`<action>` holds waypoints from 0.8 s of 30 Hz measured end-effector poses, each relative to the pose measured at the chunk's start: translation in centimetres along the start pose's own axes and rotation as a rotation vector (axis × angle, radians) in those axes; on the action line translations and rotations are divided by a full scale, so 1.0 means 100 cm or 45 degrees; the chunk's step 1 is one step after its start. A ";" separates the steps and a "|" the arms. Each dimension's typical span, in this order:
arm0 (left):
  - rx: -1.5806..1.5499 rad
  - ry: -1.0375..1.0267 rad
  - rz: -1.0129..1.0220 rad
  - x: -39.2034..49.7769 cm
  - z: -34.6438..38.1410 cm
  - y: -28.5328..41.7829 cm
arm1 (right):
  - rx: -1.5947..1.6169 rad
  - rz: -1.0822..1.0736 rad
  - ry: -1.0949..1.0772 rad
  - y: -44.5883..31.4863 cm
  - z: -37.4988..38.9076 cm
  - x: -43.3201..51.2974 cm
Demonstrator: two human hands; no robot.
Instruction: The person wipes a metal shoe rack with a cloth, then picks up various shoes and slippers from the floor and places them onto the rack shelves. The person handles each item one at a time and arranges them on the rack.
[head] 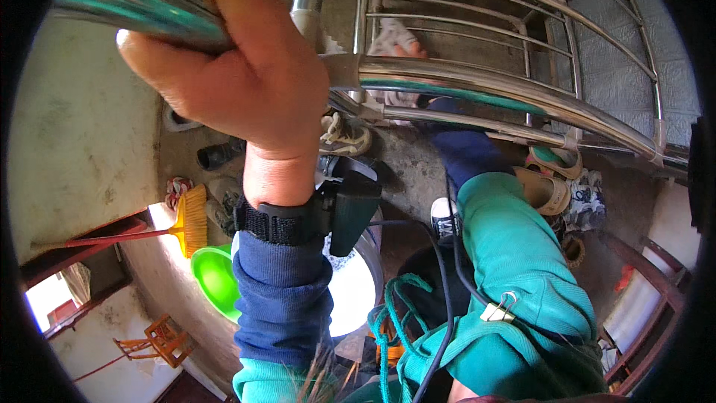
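My left hand (pixel 251 73) is raised close to the camera, its thumb and fingers around a shiny metal tube (pixel 134 8) of the stainless-steel rack (pixel 481 81). A device is strapped to that wrist. Farther down, behind the rack's curved rails, my right hand (pixel 413 49) has a damp-looking, pale grey-white cloth (pixel 388 39) bunched in it. Rails cross in front of this hand and hide part of it. Whether the cloth touches a bar cannot be made out.
Around the rack's foot lie several shoes, among them a beige sneaker (pixel 345 137) and a tan clog (pixel 542 190). Below my left forearm are a white bucket (pixel 353 296) with suds and a green basin (pixel 215 282). A yellow broom (pixel 191 221) and wooden stool (pixel 165 341) are left.
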State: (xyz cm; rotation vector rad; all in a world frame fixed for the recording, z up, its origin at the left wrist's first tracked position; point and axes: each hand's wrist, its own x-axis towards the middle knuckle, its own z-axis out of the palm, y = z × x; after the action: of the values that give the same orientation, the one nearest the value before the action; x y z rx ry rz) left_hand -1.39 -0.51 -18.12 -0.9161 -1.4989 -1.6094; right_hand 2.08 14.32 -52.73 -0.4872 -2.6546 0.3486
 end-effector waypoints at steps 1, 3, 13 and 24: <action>-0.068 -0.005 -0.069 -0.002 0.001 0.001 | -0.052 0.026 -0.009 0.019 -0.003 -0.005; -0.132 0.032 -0.042 -0.003 0.001 0.000 | -0.167 0.107 -0.031 0.063 -0.017 -0.020; 0.099 0.110 0.129 -0.003 0.000 -0.010 | -0.554 0.574 -0.333 0.240 -0.144 -0.149; 0.334 0.150 0.053 0.001 0.003 -0.002 | 0.092 0.522 -0.066 0.061 -0.083 -0.139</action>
State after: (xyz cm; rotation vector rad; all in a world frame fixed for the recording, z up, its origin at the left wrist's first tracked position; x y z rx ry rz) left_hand -1.58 -0.22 -18.08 -0.6895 -1.5532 -1.3726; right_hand 19.29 15.89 -52.21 -1.0129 -2.5667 0.5821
